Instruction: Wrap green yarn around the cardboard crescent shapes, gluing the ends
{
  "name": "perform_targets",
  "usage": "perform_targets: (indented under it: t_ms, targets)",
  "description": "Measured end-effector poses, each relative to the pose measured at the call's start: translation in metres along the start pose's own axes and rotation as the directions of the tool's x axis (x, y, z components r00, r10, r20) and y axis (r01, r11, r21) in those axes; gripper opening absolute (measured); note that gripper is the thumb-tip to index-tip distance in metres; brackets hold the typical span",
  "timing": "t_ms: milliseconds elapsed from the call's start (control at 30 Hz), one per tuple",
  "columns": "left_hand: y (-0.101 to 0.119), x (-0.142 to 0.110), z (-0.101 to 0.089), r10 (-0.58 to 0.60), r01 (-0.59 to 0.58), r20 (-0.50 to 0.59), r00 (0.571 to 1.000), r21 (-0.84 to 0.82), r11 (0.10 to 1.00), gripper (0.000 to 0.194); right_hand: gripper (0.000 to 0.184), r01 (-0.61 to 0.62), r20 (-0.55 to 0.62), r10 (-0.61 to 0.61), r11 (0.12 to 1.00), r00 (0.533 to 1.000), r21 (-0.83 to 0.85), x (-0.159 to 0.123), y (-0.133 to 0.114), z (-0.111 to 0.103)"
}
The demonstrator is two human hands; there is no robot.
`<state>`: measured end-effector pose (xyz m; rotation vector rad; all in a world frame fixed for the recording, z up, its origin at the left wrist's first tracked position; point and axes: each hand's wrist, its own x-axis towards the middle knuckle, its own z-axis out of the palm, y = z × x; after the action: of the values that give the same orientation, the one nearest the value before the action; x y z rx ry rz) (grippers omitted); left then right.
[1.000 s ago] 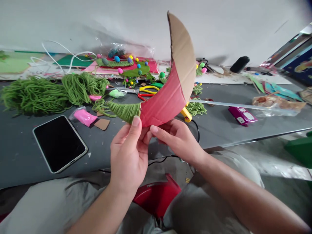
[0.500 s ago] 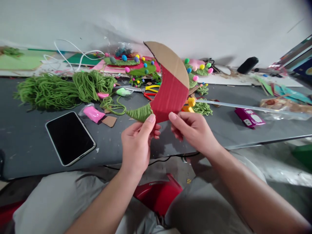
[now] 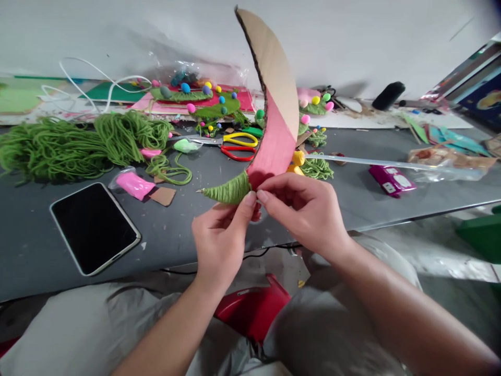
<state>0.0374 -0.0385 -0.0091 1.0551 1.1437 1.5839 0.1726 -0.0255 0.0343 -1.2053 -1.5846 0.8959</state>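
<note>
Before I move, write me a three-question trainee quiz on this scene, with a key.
1. True or false: the wound yarn covers the whole crescent.

2. Choose one. In this view, the purple pack lies:
A) to the left of the right hand
B) to the right of the right hand
C) under the right hand

3. Fill in: between the wound yarn and the tan end, the crescent shows a ____ band.

Key: 1. False, it covers only a part at the lower end. 2. B. 3. Red.
</note>
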Motion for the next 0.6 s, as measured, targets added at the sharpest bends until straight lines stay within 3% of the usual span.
perform_targets:
  t_ms: [233, 400, 600]
  targets:
    - [-0.007, -0.004, -0.003, 0.178, -0.179, 0.024, 0.984, 0.247, 0.952, 0.008, 0.008, -0.061, -0.023, 0.060, 0.998, 0.998, -0.016, -0.005, -0.002, -0.001]
    - [-0.014, -0.004, -0.008, 0.313, -0.319, 0.085, 0.946, 0.423, 0.848, 0.004, 0.007, -0.071, -0.025, 0.071, 0.997, 0.997, 0.004, -0.005, 0.000, -0.003]
    - [-0.015, -0.003, -0.010, 0.342, -0.382, 0.170, 0.924, 0.427, 0.820, 0.008, 0.005, -0.068, -0.046, 0.068, 0.998, 0.997, -0.010, -0.006, 0.004, -0.004]
